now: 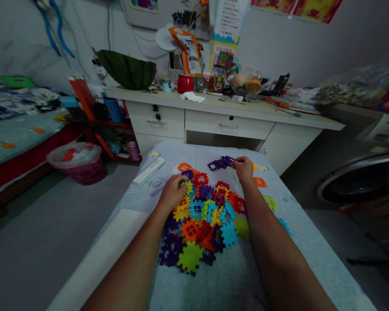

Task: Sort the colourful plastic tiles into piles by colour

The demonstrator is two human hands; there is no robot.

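Note:
A heap of colourful interlocking plastic tiles (205, 233) with toothed edges lies on the cloth-covered table. At its far left side my left hand (172, 194) closes its thumb and fingers on a light green tile (188, 186). Beyond the heap, my right hand (243, 167) pinches the right end of a purple tile (226, 161). Other purple tiles (213, 165) lie just left of it. Orange (260, 182), light green (270, 202) and blue (284, 225) tiles lie apart, to the right of my right forearm.
A long white box (149, 171) lies at the table's far left. Behind stands a white desk (162, 116) bearing a cut watermelon (128, 71), a red pot (185, 84) and a jar (217, 79). A pink waste bin (81, 166) is left, a washing machine (350, 147) right.

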